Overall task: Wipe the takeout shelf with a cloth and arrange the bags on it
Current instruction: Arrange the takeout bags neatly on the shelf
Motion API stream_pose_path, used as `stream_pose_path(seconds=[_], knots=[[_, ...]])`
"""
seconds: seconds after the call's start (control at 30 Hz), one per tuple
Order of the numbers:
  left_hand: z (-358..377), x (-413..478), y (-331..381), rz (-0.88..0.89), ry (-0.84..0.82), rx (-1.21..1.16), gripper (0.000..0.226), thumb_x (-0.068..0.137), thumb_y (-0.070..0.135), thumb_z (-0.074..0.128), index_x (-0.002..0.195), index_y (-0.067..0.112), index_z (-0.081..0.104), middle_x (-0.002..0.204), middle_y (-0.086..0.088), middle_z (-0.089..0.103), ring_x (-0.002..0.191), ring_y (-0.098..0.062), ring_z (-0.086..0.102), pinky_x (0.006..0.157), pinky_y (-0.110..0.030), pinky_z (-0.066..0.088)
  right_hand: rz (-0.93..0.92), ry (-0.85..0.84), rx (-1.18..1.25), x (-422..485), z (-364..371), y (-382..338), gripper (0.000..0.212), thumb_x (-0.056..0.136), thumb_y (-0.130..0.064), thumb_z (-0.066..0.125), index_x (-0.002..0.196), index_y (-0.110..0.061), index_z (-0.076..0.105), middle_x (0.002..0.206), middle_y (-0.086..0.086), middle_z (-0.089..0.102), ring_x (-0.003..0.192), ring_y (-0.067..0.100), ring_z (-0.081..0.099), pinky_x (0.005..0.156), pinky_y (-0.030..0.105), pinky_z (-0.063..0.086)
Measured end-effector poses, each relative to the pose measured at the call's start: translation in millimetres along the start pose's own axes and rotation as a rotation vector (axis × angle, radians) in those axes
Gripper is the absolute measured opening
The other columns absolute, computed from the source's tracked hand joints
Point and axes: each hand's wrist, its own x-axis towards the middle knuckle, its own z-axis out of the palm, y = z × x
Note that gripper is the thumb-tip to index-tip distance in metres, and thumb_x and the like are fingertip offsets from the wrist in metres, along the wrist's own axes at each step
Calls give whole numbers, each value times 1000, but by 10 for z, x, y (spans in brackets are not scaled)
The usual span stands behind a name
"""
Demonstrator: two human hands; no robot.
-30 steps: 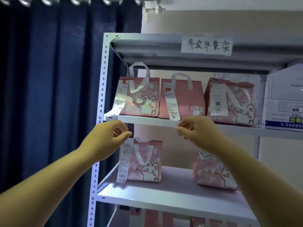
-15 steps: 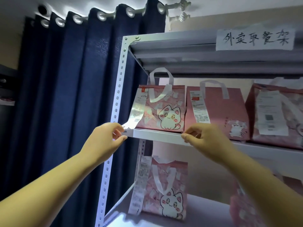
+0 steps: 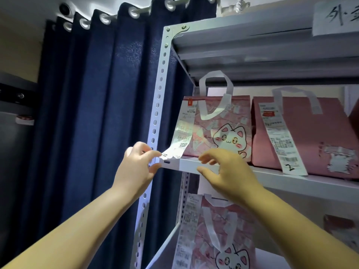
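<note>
Dark blue curtain [image 3: 97,113] noted left of the rack, hung close against it. Takeout shelf [image 3: 272,178] seen from below, a white metal rack with a punched upright; a handwritten paper label [image 3: 336,18] is taped to the top rail, presumably to mark the rack's use.

Upper board: two pink bags stood side by side near the front edge, printed faces outward, probably so orders can be read. Cat bag [image 3: 223,131] is set at the left end, plain bag [image 3: 314,133] just beside it. A third bag [image 3: 223,241] is seen on the board below. No cloth is observed; arranging is judged to be the step in hand.

A long receipt [image 3: 182,133] is fixed to the cat bag, its loose end curled over the board's corner.

Left hand [image 3: 136,169]: fingers curled, forefinger tip at the receipt's end, thumb just under. Whether the paper is actually nipped cannot be told. Right hand [image 3: 227,171]: spread loosely at the board's front lip below the cat bag, nothing held.
</note>
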Motion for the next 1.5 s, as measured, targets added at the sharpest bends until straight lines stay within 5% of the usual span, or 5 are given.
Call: stream_pose_path(seconds=[0.37,0.53,0.8,1.2,1.5], knots=[[42,58,-134,303,-12,-114,9,85,13,66,77,17,69,90,2,59,60,-14,50,44,-26,44,-19,-49,-42,334,358,-193,14,85,-32,66,98,-32,66,104,-13,57,100,12,49,82,35,46],[59,70,-146,370,-46,-191,5,80,13,70,84,15,71,92,4,63,77,-15,59,58,-29,53,-23,-26,-77,334,368,-155,5,86,-26,66,87,-29,70,95,-14,60,92,9,47,79,32,45],[8,198,-21,354,-23,-259,34,82,38,46,86,18,73,86,8,64,82,-16,54,73,-31,46,-17,-27,-76,215,132,-61,29,86,-23,61,115,-27,65,111,-16,62,104,5,50,89,21,40],[325,386,1006,500,-87,-340,39,82,47,42,80,19,70,79,9,63,75,-11,53,64,-19,39,176,189,-183,-294,-851,588,7,84,-18,65,90,-19,70,87,-10,67,78,8,60,67,23,46],[866,336,2283,523,-109,-447,21,85,40,58,86,22,68,80,8,62,76,-12,55,66,-32,47,283,295,-304,-862,-1712,1466,6,83,-22,63,82,-27,65,76,-19,61,71,4,57,64,19,43]])
